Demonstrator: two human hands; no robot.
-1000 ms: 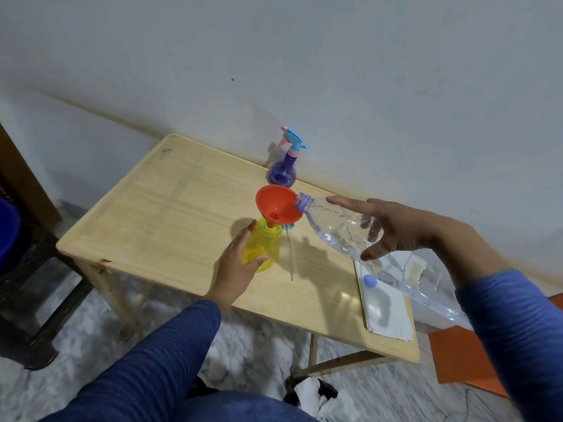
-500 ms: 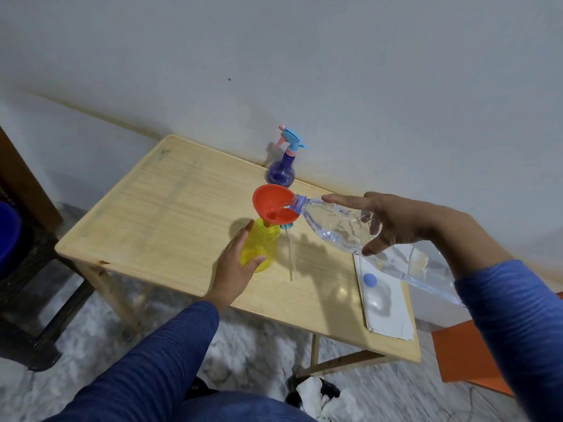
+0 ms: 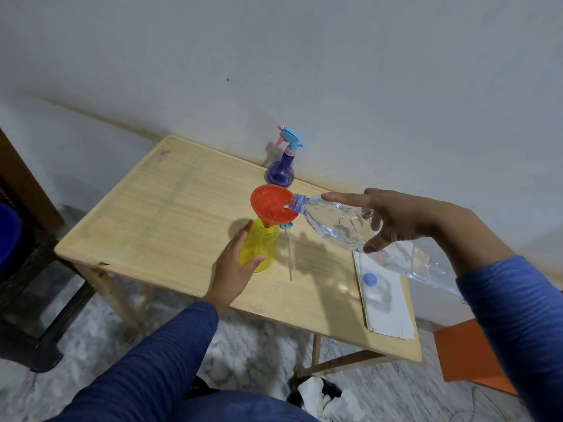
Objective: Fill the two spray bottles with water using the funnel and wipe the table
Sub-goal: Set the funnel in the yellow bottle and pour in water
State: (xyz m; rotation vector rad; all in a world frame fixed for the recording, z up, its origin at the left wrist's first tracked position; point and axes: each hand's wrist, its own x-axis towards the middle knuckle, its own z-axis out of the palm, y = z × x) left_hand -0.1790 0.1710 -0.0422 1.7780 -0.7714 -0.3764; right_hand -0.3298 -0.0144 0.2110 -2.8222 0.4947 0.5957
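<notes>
Left hand [image 3: 234,269] wrapped round the yellow bottle [image 3: 259,243], upright near the table's [image 3: 146,226] front edge. Orange funnel [image 3: 271,204] seated in its neck. Right hand [image 3: 396,219] gripping a clear water bottle [image 3: 332,222], tilted with mouth over the funnel rim (forefinger stretched along the top). Purple bottle [image 3: 280,170] upright by the wall, sprayer on. Loose dip tube [image 3: 290,254] lying just beside the yellow bottle. Blue cap [image 3: 370,280] on white paper [image 3: 387,306] at right.
</notes>
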